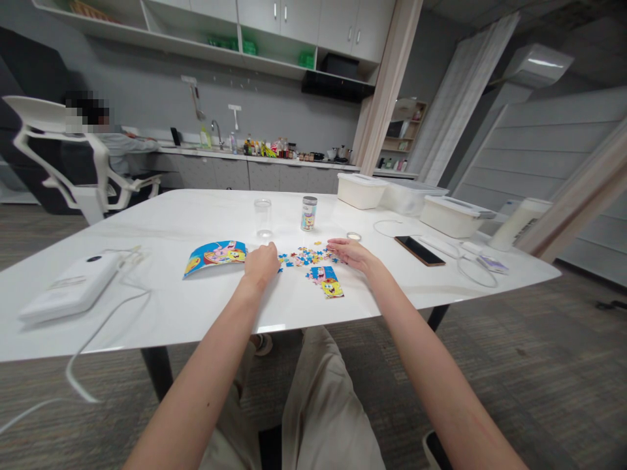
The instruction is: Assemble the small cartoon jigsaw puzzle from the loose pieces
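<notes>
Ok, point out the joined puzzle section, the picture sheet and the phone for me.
Joined puzzle section (331,286): head view, on the yellow part of its printed face.
Picture sheet (215,253): head view, middle of its curved printed side.
Phone (420,250): head view, middle of its dark screen.

Blue, pink and yellow are printed on the picture sheet (215,253) at centre left and repeated on the joined puzzle section (329,283) at centre. Loose pieces (306,256) above it are mottled blue and yellow. The table (206,212) is coloured white; the carpet (514,372), lower right, is streaked grey-brown.
</notes>
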`<state>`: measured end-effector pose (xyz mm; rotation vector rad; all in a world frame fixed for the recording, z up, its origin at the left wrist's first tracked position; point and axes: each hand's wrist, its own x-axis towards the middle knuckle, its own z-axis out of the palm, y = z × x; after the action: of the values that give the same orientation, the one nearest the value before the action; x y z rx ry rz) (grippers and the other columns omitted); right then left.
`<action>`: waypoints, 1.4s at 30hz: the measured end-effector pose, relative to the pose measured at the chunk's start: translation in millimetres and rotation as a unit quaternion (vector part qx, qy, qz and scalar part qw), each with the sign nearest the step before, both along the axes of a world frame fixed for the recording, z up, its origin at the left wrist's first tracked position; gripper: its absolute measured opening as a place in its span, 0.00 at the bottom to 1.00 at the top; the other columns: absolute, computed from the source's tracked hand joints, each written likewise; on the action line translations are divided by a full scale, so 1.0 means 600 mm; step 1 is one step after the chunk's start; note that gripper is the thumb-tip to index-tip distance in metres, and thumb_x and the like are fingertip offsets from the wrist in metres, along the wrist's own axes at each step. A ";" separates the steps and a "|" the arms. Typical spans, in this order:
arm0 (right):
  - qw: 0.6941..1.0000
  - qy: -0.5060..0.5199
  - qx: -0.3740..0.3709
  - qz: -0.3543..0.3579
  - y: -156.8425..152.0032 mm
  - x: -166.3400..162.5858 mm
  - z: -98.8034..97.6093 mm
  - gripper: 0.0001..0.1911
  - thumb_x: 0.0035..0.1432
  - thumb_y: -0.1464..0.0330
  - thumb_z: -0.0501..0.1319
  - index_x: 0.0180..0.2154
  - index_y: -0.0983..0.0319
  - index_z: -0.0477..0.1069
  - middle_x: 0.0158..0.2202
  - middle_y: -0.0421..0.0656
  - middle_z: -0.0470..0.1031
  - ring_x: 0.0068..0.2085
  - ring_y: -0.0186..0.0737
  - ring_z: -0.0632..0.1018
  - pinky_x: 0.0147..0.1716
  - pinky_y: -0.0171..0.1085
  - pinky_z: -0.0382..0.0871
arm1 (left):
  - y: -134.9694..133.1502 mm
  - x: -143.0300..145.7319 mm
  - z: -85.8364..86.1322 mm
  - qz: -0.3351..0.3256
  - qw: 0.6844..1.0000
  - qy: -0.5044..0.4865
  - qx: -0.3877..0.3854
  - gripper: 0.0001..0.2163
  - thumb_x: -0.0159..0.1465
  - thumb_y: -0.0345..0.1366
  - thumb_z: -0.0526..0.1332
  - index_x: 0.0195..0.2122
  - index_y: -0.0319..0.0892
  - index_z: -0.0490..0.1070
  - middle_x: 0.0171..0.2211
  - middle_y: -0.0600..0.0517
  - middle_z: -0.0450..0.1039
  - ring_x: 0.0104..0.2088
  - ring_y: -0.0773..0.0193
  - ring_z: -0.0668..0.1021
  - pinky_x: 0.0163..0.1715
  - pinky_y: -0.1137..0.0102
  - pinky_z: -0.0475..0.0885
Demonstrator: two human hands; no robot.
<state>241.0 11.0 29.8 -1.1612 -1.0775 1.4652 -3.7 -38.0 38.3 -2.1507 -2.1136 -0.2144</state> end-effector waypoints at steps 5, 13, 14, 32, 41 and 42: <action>1.000 -0.007 -0.008 0.003 0.001 0.000 -0.002 0.09 0.53 0.84 0.64 0.31 0.65 0.74 0.29 0.43 0.79 0.30 0.28 0.78 0.29 0.23 0.72 | -0.003 0.002 0.003 0.004 1.000 0.000 -0.001 0.16 0.63 0.28 0.48 0.48 0.34 0.70 0.45 0.35 0.76 0.46 0.50 0.79 0.41 0.64 0.73; 1.000 0.000 -0.011 -0.010 0.000 0.000 0.002 0.10 0.53 0.84 0.63 0.31 0.65 0.73 0.27 0.41 0.77 0.29 0.28 0.77 0.28 0.24 0.72 | -0.004 0.003 0.004 0.005 1.000 -0.003 0.003 0.16 0.63 0.28 0.48 0.48 0.33 0.70 0.45 0.35 0.76 0.46 0.48 0.80 0.41 0.62 0.73; 1.000 -0.002 -0.010 -0.010 0.000 0.000 0.002 0.10 0.52 0.84 0.64 0.31 0.64 0.73 0.28 0.42 0.78 0.29 0.28 0.77 0.28 0.24 0.72 | -0.003 0.003 0.004 0.005 1.000 -0.004 0.003 0.16 0.63 0.28 0.48 0.48 0.33 0.70 0.45 0.35 0.76 0.46 0.48 0.80 0.41 0.62 0.73; 1.000 0.015 -0.011 0.004 -0.005 -0.003 0.003 0.11 0.53 0.84 0.61 0.33 0.64 0.73 0.29 0.42 0.77 0.31 0.30 0.78 0.32 0.27 0.76 | -0.004 0.005 0.006 0.011 1.000 -0.005 0.000 0.16 0.64 0.30 0.48 0.48 0.34 0.70 0.45 0.35 0.76 0.46 0.50 0.79 0.41 0.64 0.73; 1.000 0.007 -0.008 0.025 -0.005 0.000 0.003 0.12 0.52 0.85 0.61 0.36 0.65 0.73 0.27 0.41 0.75 0.29 0.31 0.76 0.30 0.29 0.73 | -0.005 0.005 0.006 0.015 1.000 -0.008 0.001 0.16 0.64 0.31 0.48 0.49 0.34 0.70 0.45 0.35 0.76 0.46 0.50 0.79 0.41 0.64 0.73; 1.000 0.006 -0.007 0.025 -0.004 0.000 0.003 0.12 0.52 0.84 0.60 0.36 0.65 0.73 0.26 0.41 0.75 0.28 0.31 0.76 0.30 0.29 0.73 | -0.005 0.005 0.006 0.014 1.000 -0.009 0.001 0.16 0.64 0.31 0.48 0.49 0.34 0.70 0.45 0.35 0.76 0.46 0.50 0.79 0.41 0.65 0.73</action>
<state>240.9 8.5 31.7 -1.1417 -1.0971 1.5172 -0.5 -41.2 41.8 -2.1229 -2.1508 -0.2340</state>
